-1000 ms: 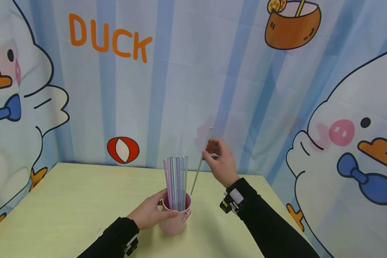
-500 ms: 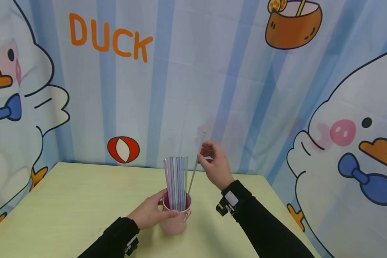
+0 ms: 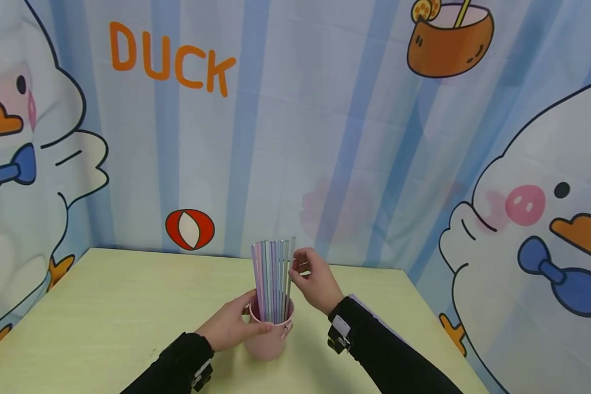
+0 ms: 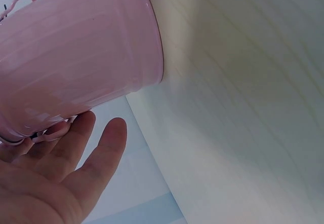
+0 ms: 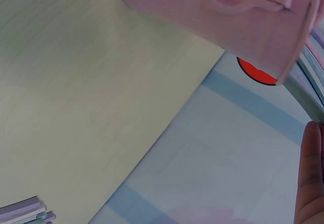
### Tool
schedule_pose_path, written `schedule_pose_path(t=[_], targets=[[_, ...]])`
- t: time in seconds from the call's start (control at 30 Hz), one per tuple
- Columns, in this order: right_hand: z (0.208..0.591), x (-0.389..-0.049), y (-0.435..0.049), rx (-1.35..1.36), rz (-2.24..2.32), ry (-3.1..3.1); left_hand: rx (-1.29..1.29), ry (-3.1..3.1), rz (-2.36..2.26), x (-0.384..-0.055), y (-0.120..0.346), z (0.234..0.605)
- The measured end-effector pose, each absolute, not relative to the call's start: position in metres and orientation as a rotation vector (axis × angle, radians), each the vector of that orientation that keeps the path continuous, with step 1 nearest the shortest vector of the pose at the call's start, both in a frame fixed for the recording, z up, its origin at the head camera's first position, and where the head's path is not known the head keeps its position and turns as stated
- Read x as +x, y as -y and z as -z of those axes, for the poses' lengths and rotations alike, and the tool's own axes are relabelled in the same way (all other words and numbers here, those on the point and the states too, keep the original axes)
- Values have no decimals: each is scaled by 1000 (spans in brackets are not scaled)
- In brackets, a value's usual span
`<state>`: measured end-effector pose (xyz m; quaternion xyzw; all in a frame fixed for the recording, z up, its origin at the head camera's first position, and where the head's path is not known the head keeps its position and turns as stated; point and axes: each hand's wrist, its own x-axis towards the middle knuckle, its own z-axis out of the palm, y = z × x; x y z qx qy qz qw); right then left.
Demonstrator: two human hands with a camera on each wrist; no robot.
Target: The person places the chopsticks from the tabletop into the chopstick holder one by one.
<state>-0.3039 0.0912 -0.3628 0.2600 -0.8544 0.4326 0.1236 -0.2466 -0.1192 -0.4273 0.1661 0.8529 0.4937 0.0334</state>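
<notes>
Pink cup (image 3: 266, 347) upright on table (image 3: 128, 306), bundled straws (image 3: 268, 279) standing inside. We note left-hand grip (image 3: 233, 326) curled round cup's upper part; right-hand grip (image 3: 316, 278) pinching single straw (image 3: 293, 250), lower end inside cup, just beside bundled straws.

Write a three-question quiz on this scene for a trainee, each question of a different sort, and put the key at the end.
1. Multiple choice: How does the pink cup stand on the table?
A) Upside down
B) Upright
C) Tipped on its side

2. True or false: The left hand is touching the cup.

3. Fill in the missing word: The right hand pinches a thin ____ between thumb and fingers.

Key: 1. B; 2. true; 3. straw.
</notes>
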Motion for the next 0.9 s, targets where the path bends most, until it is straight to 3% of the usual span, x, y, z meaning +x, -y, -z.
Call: schedule_pose_path(t=[0.9], targets=[[382,-301,-92,675,-1344,2635,526,-2627,-1521,-246,118,428]])
